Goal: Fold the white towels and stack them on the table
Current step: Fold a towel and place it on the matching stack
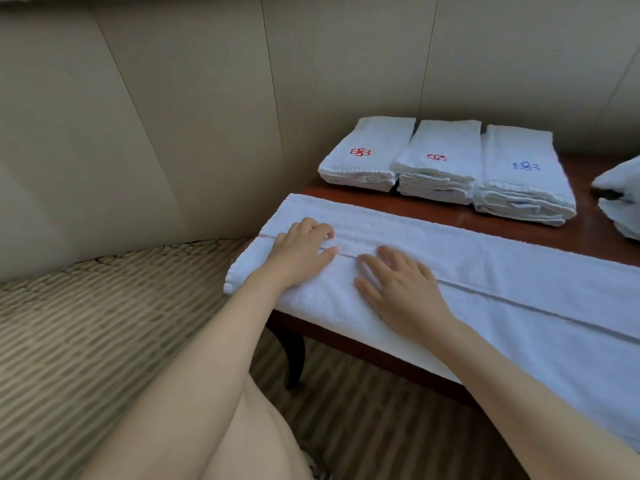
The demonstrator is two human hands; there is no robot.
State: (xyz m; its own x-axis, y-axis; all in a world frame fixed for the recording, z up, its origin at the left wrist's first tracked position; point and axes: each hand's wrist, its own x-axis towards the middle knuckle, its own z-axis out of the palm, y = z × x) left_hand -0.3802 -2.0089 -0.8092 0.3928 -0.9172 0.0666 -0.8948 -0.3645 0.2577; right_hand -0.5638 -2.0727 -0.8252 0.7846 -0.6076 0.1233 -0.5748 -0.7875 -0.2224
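Pressing: both hands are lying flat on the long white towel (pixel 485 271) that is stretching across the near side of the wooden table (pixel 519 230).
Left hand (pixel 301 251): fingers are extended and resting on the towel near its left end, gripping nothing.
Right hand (pixel 401 289): fingers are spread and resting palm-down just beside the left hand, holding nothing.
Towel in work: it is lying lengthwise as a long narrow band, with a hem line running along its middle; I am judging that a first lengthwise fold is in place and the crosswise folds are not yet made.
Done so far: three stacks are sitting side by side at the back of the table: left stack with red emblem (pixel 367 154), middle stack with red emblem (pixel 436 161), right stack with blue emblem (pixel 523 171).
Left to do: by my estimate, folding this towel down to stack size and placing it on a pile; the crumpled white cloth (pixel 620 199) at the right edge is probably awaiting folding too.
Cut off: the long towel's right end is running out of view, so its full length is unknown.
Hard to tell: the count of towels per stack is not readable; the cloth at the right is only partly showing.
Surroundings: a padded wall panel (pixel 173 116) is standing behind, and a woven seat (pixel 86 323) is sitting left of the table.
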